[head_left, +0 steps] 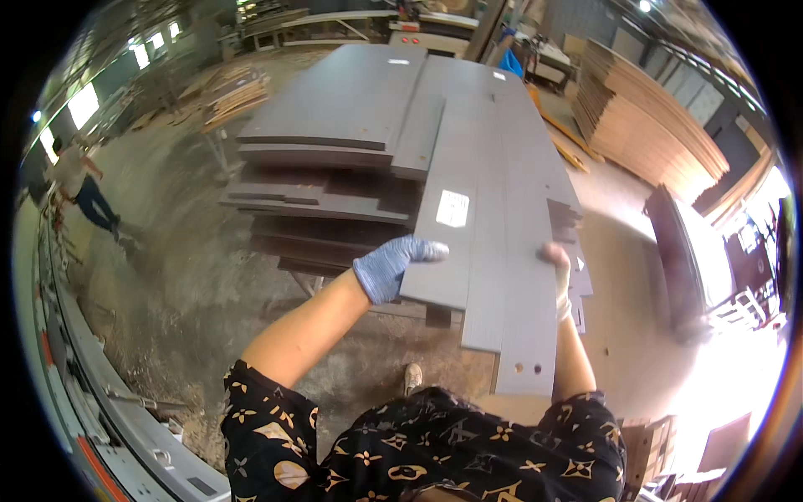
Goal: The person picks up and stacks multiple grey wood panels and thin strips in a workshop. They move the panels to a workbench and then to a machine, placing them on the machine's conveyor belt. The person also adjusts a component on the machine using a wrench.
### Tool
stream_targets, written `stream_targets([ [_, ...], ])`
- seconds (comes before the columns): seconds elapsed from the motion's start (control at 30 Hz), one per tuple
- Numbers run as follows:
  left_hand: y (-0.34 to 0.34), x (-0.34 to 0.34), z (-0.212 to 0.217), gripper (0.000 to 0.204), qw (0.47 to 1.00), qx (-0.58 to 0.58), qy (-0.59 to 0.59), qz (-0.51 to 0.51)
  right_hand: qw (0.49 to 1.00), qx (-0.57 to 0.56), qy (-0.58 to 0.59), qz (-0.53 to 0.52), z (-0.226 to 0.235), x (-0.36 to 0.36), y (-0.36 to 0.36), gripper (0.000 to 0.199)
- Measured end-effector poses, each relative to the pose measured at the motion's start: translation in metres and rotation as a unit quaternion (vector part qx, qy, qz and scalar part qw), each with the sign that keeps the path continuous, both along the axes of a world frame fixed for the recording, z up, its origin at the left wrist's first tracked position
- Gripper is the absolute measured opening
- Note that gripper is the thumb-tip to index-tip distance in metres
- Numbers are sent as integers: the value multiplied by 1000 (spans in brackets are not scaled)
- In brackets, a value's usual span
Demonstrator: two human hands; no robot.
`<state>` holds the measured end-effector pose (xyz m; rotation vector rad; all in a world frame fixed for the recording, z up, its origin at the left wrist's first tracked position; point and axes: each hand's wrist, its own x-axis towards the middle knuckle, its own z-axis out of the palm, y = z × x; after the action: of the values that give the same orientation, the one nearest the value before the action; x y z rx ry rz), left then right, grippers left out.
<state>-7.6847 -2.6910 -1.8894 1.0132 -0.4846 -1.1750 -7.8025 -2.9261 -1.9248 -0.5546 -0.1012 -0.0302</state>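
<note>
My left hand (395, 263), in a blue-grey glove, grips the left edge of a long grey board (443, 272), its thumb on top and its fingers hidden beneath. A white label (452, 208) is stuck on this board. Close against it lies another long grey board (520, 314), reaching nearer to me, with two holes at its near end. My right hand (560, 272), in a pale glove, closes on the right edge of these boards, thumb over the top. Both boards jut toward me from a stack of grey panels (335, 105); their undersides are hidden.
Tall piles of brown sheets (648, 121) stand at the far right, near yellow forks (571, 155). A dark panel stack (682, 259) is at right. Machine rails (79, 368) run along the left. A person (86, 184) walks at far left.
</note>
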Motion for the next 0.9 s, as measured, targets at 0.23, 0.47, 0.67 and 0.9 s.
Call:
stream_targets([
  [0.23,66,-56,5,45,999,-44,20,22,997,43,-63,-21,-14,-48,57,53],
  [0.47,76,-107,5,53,993,-18,-114,38,999,44,-8,-6,-27,-60,88,50],
  [0.67,85,-157,-22,60,973,27,-223,49,993,96,-47,49,-60,-75,84,44],
  [0.9,125,-264,-95,68,968,-23,-192,159,990,-140,-13,-5,-129,-99,71,41],
])
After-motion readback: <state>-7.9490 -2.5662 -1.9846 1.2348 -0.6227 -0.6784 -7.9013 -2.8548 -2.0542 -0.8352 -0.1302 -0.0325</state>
